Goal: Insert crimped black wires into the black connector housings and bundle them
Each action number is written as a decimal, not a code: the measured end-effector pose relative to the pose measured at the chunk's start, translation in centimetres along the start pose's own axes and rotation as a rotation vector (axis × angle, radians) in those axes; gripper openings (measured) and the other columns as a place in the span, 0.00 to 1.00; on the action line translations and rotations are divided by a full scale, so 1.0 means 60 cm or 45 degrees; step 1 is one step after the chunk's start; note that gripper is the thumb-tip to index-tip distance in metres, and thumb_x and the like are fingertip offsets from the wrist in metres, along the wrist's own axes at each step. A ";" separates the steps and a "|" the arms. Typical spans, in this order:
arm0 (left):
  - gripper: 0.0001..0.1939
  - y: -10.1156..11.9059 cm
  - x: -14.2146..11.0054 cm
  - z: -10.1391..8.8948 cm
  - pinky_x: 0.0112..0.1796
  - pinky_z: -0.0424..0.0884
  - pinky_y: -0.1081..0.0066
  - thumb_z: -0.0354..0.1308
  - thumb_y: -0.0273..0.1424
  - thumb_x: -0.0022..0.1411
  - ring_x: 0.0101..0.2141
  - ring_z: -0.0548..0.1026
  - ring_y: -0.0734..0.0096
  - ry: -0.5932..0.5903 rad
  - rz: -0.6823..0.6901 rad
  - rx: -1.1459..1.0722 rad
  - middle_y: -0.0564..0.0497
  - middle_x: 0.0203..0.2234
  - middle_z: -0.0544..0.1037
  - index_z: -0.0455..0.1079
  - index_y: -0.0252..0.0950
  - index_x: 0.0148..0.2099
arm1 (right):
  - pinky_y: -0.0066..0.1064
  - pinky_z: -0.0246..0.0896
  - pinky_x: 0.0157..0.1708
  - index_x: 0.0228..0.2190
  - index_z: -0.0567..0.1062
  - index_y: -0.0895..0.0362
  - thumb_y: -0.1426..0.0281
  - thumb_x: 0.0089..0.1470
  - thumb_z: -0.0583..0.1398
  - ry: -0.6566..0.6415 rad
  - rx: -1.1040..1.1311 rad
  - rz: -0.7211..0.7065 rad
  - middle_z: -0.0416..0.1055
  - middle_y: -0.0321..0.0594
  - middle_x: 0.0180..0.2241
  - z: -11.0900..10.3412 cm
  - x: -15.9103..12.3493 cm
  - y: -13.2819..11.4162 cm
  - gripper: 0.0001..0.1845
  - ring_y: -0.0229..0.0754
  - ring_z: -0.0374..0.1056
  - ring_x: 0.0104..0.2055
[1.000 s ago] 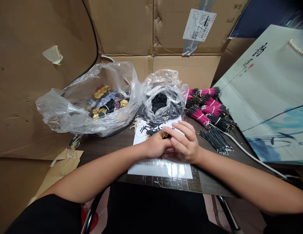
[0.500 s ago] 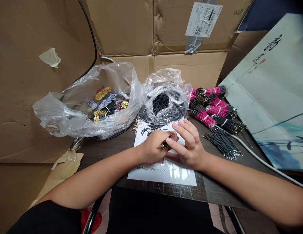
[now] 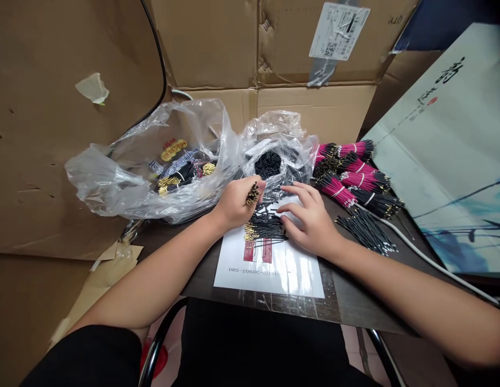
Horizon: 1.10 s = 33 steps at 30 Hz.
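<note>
My left hand (image 3: 234,203) is closed around a bundle of wires whose gold terminal ends (image 3: 253,194) poke out of the top of the fist. Below it, a loose pile of black wires (image 3: 268,228) with gold tips lies across a printed white sheet (image 3: 237,277). My right hand (image 3: 308,221) has its fingers spread at the right end of that pile; whether they touch the wires I cannot tell. Just behind both hands stands an open plastic bag of short black tubes (image 3: 267,164).
At the left lies a clear plastic bag (image 3: 124,188) holding gold-ended wires. Tied bundles of pink wires (image 3: 356,180) and loose black wires (image 3: 367,231) lie on the right. A white cable (image 3: 414,244) runs past them. Cardboard (image 3: 217,43) walls the back and left.
My left hand has moved up and left with its bundle, away from my right hand. The pile of wires on the sheet now shows. My right hand's fingers have come down over its right end.
</note>
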<state>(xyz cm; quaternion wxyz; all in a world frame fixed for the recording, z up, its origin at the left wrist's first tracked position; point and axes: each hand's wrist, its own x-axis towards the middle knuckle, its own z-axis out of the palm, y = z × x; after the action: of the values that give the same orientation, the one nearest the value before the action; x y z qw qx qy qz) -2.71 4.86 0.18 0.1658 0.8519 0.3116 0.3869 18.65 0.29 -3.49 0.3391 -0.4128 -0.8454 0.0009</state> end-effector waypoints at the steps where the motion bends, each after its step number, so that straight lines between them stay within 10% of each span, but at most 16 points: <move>1: 0.17 -0.004 0.000 0.001 0.30 0.61 0.71 0.43 0.34 0.70 0.25 0.66 0.75 -0.016 0.017 0.006 0.53 0.22 0.67 0.60 0.35 0.29 | 0.50 0.50 0.60 0.36 0.75 0.54 0.71 0.54 0.58 -0.037 0.004 -0.001 0.61 0.41 0.58 0.001 0.003 0.003 0.07 0.53 0.49 0.63; 8: 0.14 -0.009 -0.007 0.003 0.27 0.57 0.73 0.45 0.32 0.69 0.24 0.64 0.76 0.035 0.133 0.141 0.54 0.21 0.65 0.59 0.35 0.30 | 0.37 0.61 0.41 0.35 0.76 0.56 0.67 0.60 0.55 -0.360 0.003 -0.080 0.71 0.42 0.35 -0.009 0.048 0.013 0.10 0.43 0.64 0.40; 15: 0.14 -0.036 -0.005 0.004 0.26 0.57 0.72 0.47 0.32 0.68 0.22 0.62 0.76 0.283 0.077 0.183 0.55 0.19 0.64 0.59 0.35 0.28 | 0.31 0.54 0.32 0.39 0.77 0.53 0.70 0.58 0.57 -0.684 0.032 -0.351 0.70 0.39 0.34 0.012 0.104 -0.007 0.10 0.38 0.64 0.34; 33: 0.11 -0.033 -0.011 0.010 0.27 0.58 0.72 0.47 0.30 0.66 0.24 0.65 0.74 0.140 0.018 0.142 0.53 0.23 0.70 0.62 0.35 0.30 | 0.35 0.58 0.37 0.39 0.72 0.60 0.78 0.54 0.53 -0.646 -0.101 -0.370 0.69 0.48 0.43 0.054 0.110 -0.004 0.12 0.44 0.62 0.40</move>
<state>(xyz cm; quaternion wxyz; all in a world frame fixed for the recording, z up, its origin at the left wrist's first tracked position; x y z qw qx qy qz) -3.39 5.87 -1.62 0.0981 0.8394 0.3352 0.4165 13.83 5.65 -2.13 0.0970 -0.2868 -0.9528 0.0223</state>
